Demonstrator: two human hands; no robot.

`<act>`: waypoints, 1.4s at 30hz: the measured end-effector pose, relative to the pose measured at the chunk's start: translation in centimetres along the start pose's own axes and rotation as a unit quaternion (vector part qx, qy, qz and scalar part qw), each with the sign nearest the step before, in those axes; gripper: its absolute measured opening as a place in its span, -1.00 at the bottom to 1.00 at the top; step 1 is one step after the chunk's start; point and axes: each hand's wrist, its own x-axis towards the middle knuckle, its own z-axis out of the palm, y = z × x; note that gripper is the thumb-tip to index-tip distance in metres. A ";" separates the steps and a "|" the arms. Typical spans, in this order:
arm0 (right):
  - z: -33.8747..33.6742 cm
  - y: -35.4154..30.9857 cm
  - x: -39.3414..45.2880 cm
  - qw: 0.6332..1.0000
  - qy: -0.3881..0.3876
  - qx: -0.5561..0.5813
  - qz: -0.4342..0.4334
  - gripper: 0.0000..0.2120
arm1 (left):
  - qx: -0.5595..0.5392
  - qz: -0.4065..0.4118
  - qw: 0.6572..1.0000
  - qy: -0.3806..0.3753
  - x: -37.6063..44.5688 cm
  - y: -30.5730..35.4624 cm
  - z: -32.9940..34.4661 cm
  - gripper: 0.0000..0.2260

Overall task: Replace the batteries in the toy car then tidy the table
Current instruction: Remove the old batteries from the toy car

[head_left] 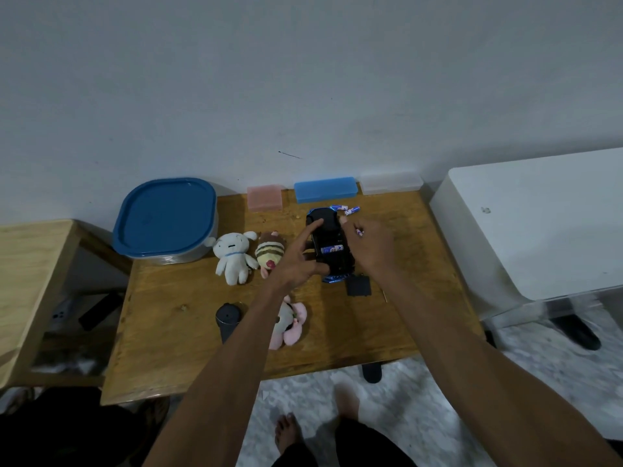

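On the wooden counter (168,332) the left hand (296,261) steadies the upturned toy car (328,244), forefinger stretched along its underside. The right hand (371,244) pinches a battery (360,232) beside it. Loose batteries (345,209) lie beyond.
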 end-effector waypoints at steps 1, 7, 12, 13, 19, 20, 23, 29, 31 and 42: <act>0.0 0.1 -0.2 1.000 -0.006 -0.018 0.011 -0.62 | 0.000 0.002 1.000 0.002 0.0 0.0 -0.1 -0.11; 0.9 0.3 -1.2 0.999 -0.013 -0.025 0.017 -0.84 | 0.007 0.021 1.000 0.013 -0.2 0.2 -0.3 -0.10; 1.9 -0.6 -1.5 0.998 0.037 -0.042 0.036 -0.84 | 0.028 0.046 0.998 0.042 -0.2 0.1 0.0 -0.08; 2.2 -0.7 -1.5 0.997 0.043 -0.051 0.049 -0.83 | 0.035 0.051 0.997 0.049 -0.2 0.0 0.1 -0.08; 2.9 -1.2 -1.7 0.992 0.072 -0.035 0.095 -0.79 | 0.069 0.083 0.992 0.073 -0.1 -0.3 0.8 -0.07; 2.9 -1.2 -1.8 0.992 0.070 -0.020 0.099 -0.80 | 0.069 0.087 0.991 0.072 -0.1 -0.4 0.8 -0.07; 2.6 -0.8 -1.8 0.992 0.059 0.030 0.112 -0.82 | 0.065 0.083 0.992 0.070 -0.1 -0.4 0.8 -0.07; 2.7 0.1 -1.6 0.984 0.050 0.118 0.127 -0.85 | 0.031 0.085 0.994 0.066 -0.1 -0.4 0.9 -0.08; 2.5 0.0 -1.7 0.981 0.054 0.143 0.119 -0.86 | 0.032 0.088 0.993 0.067 0.0 -0.4 0.8 -0.08; 2.2 -0.6 -1.7 0.982 0.052 0.174 0.057 -0.87 | 0.046 0.066 0.995 0.053 0.3 -1.0 1.6 -0.10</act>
